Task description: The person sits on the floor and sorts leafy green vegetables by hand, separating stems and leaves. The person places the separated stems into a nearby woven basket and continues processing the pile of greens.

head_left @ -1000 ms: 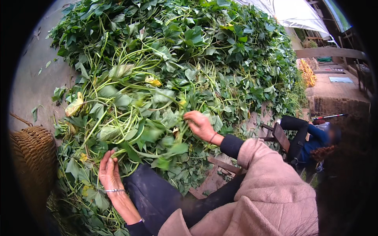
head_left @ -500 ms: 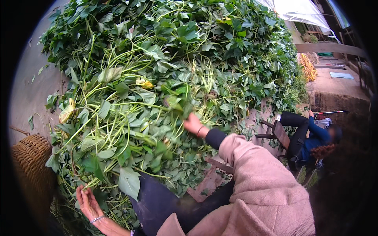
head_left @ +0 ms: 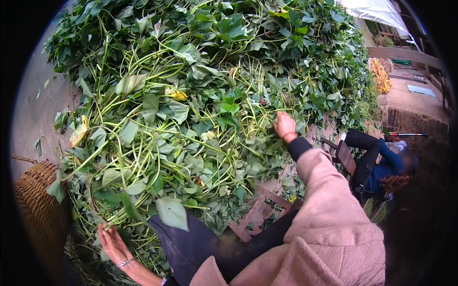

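Observation:
My left hand (head_left: 114, 247), with a bracelet at its wrist, is at the lower left. Its fingers are closed on the ends of long leafy vine stems (head_left: 112, 220), whose broad green leaves (head_left: 172, 213) hang over my knee. Farther out, my right hand (head_left: 285, 125) is over the right side of a large heap of green vines (head_left: 200, 95). Its fingers are curled down; what they hold, if anything, is hidden. Just below it, some leaves and stems (head_left: 262, 145) are blurred by motion.
A woven basket (head_left: 39, 188) stands at the left. Wooden stool parts (head_left: 260, 214) show beside my legs (head_left: 200, 243). At the right another person (head_left: 381, 167) sits near a wooden seat (head_left: 344, 157). Behind are a wooden rail (head_left: 405, 55) and an orange-yellow pile (head_left: 380, 76).
My right hand has moved right and away from me, from the middle of the heap to its right side. The leafy bunch by it is no longer there. My left hand has shifted slightly.

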Motion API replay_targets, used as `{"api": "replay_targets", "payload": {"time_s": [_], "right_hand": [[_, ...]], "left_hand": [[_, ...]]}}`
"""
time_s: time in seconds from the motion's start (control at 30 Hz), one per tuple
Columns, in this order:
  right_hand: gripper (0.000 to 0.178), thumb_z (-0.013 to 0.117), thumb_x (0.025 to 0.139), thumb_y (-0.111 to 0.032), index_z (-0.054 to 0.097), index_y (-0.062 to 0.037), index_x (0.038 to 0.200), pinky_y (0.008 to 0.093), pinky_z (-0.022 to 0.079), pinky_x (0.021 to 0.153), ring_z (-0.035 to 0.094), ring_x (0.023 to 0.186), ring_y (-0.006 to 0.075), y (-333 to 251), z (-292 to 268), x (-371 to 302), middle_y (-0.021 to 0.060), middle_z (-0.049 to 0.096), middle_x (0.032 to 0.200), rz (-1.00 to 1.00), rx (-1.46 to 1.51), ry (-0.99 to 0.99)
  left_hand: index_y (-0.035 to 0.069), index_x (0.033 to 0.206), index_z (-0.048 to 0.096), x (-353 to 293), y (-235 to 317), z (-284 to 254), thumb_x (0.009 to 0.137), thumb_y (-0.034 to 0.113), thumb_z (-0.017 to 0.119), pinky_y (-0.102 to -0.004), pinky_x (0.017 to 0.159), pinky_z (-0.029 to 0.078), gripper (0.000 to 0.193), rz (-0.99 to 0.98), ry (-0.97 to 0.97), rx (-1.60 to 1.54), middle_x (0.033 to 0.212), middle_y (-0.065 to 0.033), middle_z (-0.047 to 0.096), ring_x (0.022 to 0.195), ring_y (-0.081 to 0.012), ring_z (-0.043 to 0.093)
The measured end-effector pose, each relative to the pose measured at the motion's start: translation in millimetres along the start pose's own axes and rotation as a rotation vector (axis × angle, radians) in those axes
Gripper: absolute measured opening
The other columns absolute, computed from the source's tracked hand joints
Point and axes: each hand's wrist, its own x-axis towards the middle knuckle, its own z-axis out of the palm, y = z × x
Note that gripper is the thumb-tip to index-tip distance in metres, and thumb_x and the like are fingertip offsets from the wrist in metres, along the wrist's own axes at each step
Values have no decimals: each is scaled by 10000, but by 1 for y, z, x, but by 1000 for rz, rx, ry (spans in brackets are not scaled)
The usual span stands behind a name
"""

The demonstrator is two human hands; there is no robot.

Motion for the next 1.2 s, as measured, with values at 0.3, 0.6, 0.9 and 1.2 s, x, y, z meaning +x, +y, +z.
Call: {"api": "replay_targets", "payload": {"time_s": [0.3, 0.6, 0.9, 1.2], "right_hand": [[750, 701, 750, -445, 348, -95, 1312, 485, 505, 807, 628, 967, 398, -11, 38, 37, 214, 646, 1045, -25, 63, -307], [186, 529, 828, -210, 550, -78, 957, 375, 498, 617, 678, 770, 244, 39, 3, -114, 89, 683, 821, -386, -484, -314], [453, 467, 845, -96, 459, 84, 1261, 393, 530, 653, 622, 889, 318, -76, -37, -187, 227, 591, 1087, -540, -477, -294], [151, 584, 886, -107, 669, 1, 947, 302, 508, 532, 644, 653, 167, -47, -54, -138, 84, 664, 805, -3, 1361, -245]], "left_hand": [[16, 1389, 410, -35, -9, 14, 970, 250, 554, -306, 1002, 452, 501, -84, 80, 18, 1285, -135, 542, 996, -140, 578], [8, 1325, 480, -56, -21, 26, 958, 241, 576, -293, 922, 506, 446, -127, 162, -105, 1196, -117, 572, 898, -137, 586], [-3, 1330, 470, -68, -41, 25, 963, 266, 567, -291, 912, 507, 465, -173, 148, -181, 1115, -123, 583, 886, -137, 579], [11, 1323, 486, -70, -28, 7, 973, 265, 548, -298, 933, 489, 437, -156, 157, -134, 1137, -119, 594, 909, -144, 580]]}}
